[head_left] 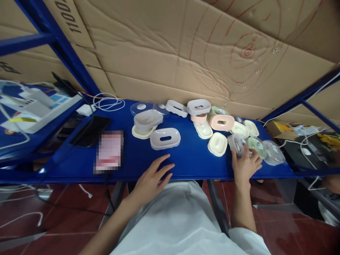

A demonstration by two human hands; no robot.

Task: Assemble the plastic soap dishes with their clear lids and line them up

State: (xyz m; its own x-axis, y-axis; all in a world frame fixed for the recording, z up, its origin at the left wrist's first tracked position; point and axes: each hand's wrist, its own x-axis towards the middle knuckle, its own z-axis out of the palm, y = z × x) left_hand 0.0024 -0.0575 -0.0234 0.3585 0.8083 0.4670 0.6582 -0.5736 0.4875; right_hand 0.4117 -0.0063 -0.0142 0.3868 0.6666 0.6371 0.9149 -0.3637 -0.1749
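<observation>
Near the front edge of the blue table (191,163), my left hand (152,177) hovers with fingers apart and nothing in it. Just beyond it lies a grey oval dish with a slot (165,144). Another grey dish (148,119) rests on a cream piece (143,134) behind that. On the right, my right hand (245,163) has its fingers on a grey piece with a clear cover (236,143); its fingertips are partly hidden. A green piece (257,147) and a clear cover (273,153) lie beside it. Cream lid (217,144) is to its left.
Peach dish (222,122), grey dishes (199,106) and cream pieces (203,129) cluster at the back. A blurred-out device (109,150), black phone (91,131) and white cable (108,102) lie left. Cardboard (159,46) walls the back; blue posts (66,46) flank it.
</observation>
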